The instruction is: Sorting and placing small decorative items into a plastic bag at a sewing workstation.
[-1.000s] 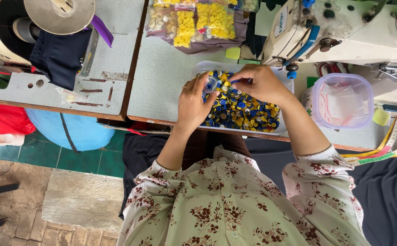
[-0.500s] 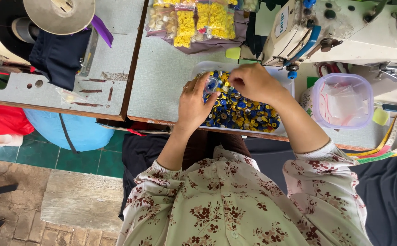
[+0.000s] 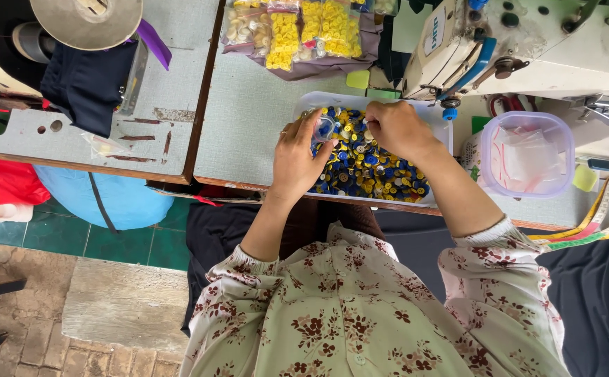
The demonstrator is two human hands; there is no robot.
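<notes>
Looking down, I see both hands over white tray [image 3: 304,102] of blue and yellow buttons [image 3: 374,167] on surface [image 3: 248,119]. Left hand [image 3: 297,157] grasping small clear piece [image 3: 324,128]; right hand [image 3: 395,129] pinching tiny item, just right of it. Buttons directly beneath, right hand nearer.

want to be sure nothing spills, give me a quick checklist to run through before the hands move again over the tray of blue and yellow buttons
1. Tray fully on the table: ok, though its near edge sits close to the table's front edge.
2. Left hand grip on a small clear item: ok, pinched at the fingertips; what it is, cannot tell.
3. Right hand holding a piece: cannot tell, its fingertips are curled over the buttons.
4. Buttons inside the tray: ok, none seen on the table.
5. Clear tub out of the right arm's way: ok, it stands beside the forearm, apart.
</notes>
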